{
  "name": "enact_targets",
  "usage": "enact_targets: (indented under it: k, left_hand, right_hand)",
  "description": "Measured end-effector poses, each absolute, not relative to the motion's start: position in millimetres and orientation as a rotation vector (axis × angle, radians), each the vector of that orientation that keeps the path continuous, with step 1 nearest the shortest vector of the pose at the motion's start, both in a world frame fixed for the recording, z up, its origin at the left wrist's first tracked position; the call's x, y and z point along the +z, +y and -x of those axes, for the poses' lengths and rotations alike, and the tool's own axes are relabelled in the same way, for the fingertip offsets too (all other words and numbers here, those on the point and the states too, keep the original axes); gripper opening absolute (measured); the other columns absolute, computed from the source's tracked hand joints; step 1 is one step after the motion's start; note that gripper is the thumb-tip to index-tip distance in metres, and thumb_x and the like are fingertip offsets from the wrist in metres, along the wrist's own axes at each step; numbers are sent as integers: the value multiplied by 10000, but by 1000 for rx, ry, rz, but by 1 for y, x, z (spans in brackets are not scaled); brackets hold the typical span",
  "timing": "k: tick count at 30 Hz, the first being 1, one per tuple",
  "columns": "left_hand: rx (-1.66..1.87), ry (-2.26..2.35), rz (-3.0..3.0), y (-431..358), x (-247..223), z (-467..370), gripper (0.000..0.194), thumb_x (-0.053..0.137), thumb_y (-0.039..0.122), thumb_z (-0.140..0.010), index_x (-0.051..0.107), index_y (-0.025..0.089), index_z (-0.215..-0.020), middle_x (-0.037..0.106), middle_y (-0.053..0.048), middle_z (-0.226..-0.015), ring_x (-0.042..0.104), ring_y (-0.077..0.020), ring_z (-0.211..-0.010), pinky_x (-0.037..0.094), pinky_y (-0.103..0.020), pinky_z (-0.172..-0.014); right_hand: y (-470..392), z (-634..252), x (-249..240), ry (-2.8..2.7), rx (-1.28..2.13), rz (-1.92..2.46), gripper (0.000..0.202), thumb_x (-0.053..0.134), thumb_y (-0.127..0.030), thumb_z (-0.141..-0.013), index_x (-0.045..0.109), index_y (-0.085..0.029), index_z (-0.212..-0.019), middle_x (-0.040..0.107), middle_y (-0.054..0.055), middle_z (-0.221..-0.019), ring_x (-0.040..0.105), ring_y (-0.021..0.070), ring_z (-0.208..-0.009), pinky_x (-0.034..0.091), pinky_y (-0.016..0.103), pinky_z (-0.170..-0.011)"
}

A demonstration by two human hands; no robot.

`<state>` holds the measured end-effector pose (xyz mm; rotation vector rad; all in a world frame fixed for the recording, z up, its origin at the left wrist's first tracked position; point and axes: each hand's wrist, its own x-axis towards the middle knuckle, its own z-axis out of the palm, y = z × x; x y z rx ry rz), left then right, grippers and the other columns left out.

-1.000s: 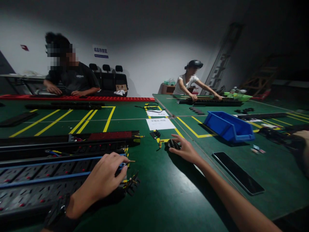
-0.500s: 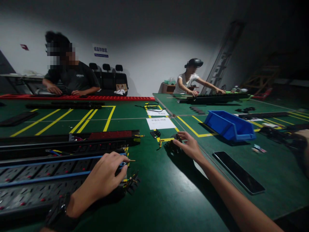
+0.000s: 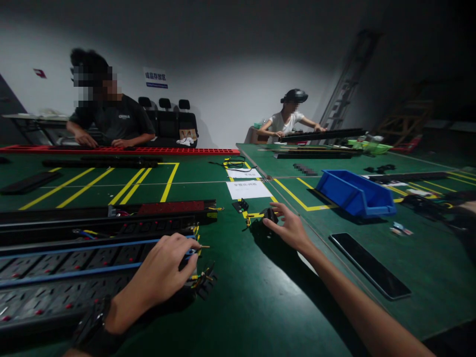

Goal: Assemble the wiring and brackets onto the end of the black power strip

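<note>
the right hand [image 3: 290, 229] pinches a black part [image 3: 270, 215] between thumb and fingers, at two o'clock from the left hand [image 3: 169, 267]. the left hand's thumb and forefinger bend around a small blue piece [image 3: 190, 252]; i cannot tell whether they grip it. a black socket strip [image 3: 76, 260] runs off toward nine o'clock from that hand. from the right hand, a printed sheet [image 3: 248, 190] lies at ten o'clock, a blue bin [image 3: 336, 192] stands at two and a phone [image 3: 372, 267] lies near four.
</note>
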<state>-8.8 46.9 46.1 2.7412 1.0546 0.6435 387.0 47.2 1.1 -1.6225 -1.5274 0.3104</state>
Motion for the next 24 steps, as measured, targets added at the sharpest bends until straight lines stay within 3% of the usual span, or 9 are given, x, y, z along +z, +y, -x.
enact_targets:
  k: [4,7,10,13,17,24]
  left_hand:
    - [654,1045,-2745,47,46,9,264,496,292,-1038,735,228,-1129,760,-77,-1091,703,-268,-1006,529,-440,-895]
    - [648,1041,-2740,47,45,9,268,489,289,-1039,731,226,-1135,758,-77,-1094,702,-270,-1005,526,-447,-890]
    - [641,1044,-2740,48,43,10,274,486,299,-1043,729,219,-1139,755,-82,-1100,702,-276,-1006,525,-461,-891]
    - [649,1036,-2750,49,42,11,275,485,297,-1041,731,219,-1134,755,-81,-1091,703,-276,-1002,524,-459,-884]
    - [663,1034,-2753,49,42,11,269,492,284,-1033,735,222,-1130,756,-77,-1088,703,-273,-997,525,-447,-877]
    - [681,1031,-2754,47,45,9,261,502,268,-1027,739,220,-1126,757,-75,-1078,698,-263,-993,521,-428,-880]
  right_hand:
    - [52,-389,4,-1076,538,1438,751,890,-471,-730,608,-215,-1378,743,124,-1136,717,315,-1053,578,461,-926]
    - [53,-392,10,-702,890,1146,583,914,-343,-708,647,-236,-1216,750,61,-1030,753,259,-1019,638,364,-888]
    - [52,-392,19,-384,1265,889,337,826,-295,-796,632,-229,-1064,772,88,-1053,784,251,-1019,684,313,-795]
    - [47,-386,27,-170,1422,804,220,682,-305,-935,628,-210,-1126,777,145,-1119,797,261,-1019,702,320,-744]
    - [42,-377,34,-82,1459,788,251,520,-333,-1052,638,-180,-1212,769,182,-1121,804,253,-999,701,312,-755]
    - [37,-367,39,-93,1518,807,333,498,-378,-1071,629,-147,-1272,774,174,-1082,800,229,-945,694,301,-749]
